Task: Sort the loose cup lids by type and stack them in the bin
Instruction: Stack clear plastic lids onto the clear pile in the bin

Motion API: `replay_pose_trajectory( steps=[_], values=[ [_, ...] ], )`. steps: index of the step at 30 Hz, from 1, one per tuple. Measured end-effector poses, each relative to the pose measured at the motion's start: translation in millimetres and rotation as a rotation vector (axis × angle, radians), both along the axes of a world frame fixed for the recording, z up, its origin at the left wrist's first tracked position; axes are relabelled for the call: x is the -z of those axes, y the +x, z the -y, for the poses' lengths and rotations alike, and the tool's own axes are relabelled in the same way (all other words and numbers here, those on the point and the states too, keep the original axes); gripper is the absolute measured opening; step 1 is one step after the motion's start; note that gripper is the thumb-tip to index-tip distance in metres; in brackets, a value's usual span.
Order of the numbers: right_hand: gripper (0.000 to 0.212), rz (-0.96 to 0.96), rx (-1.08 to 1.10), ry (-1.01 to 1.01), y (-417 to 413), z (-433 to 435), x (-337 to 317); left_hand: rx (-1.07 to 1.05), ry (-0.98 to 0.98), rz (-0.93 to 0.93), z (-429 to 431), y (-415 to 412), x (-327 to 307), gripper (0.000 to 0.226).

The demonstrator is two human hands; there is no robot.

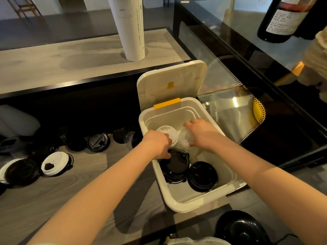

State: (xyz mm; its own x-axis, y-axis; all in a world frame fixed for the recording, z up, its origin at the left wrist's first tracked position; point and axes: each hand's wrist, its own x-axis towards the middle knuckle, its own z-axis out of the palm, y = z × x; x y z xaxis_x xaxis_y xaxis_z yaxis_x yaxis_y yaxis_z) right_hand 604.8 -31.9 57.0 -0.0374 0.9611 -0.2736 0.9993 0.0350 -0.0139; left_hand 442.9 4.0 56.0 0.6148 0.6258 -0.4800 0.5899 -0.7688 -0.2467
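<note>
Both bare forearms reach forward and draw together, the left hand (157, 144) knuckles-up with its fingers folded under out of sight, the right hand (201, 133) palm-down, fingers spread and bent, thumb set apart, its grip round a stack of clear lids (184, 137).

Bin (230, 175) open from above. Hinged lid (177, 80) upright behind far rim, blocks approach from back. Far half taken: left hand (157, 144) over white lid stack (168, 130), right hand (200, 131) gripping clear lids (184, 138). Near half: two black lid stacks (202, 175) side by side; bare floor along near and right walls. Glass case (230, 110) close beside bin's right. Tabletop (92, 174) left: loose lids (54, 163) scattered, bare lane between them and bin.
</note>
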Motion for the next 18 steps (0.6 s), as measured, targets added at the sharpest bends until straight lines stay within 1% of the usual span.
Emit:
replay_pose_trajectory(
  steps=[4,11,15,18],
  values=[
    [0.053,0.081,0.033,-0.094,-9,-4,2,0.002,-0.009,0.011,1,0,-2,0.057],
    [0.041,0.087,0.097,-0.104,-15,-18,3,0.002,-0.007,0.013,1,0,-1,0.059],
    [0.043,0.044,0.128,-0.053,-16,-24,4,0.002,0.003,0.001,0,0,2,0.058],
    [0.048,0.008,0.128,-0.030,-14,-24,5,-0.005,0.009,0.001,-1,0,3,0.056]
  ],
)
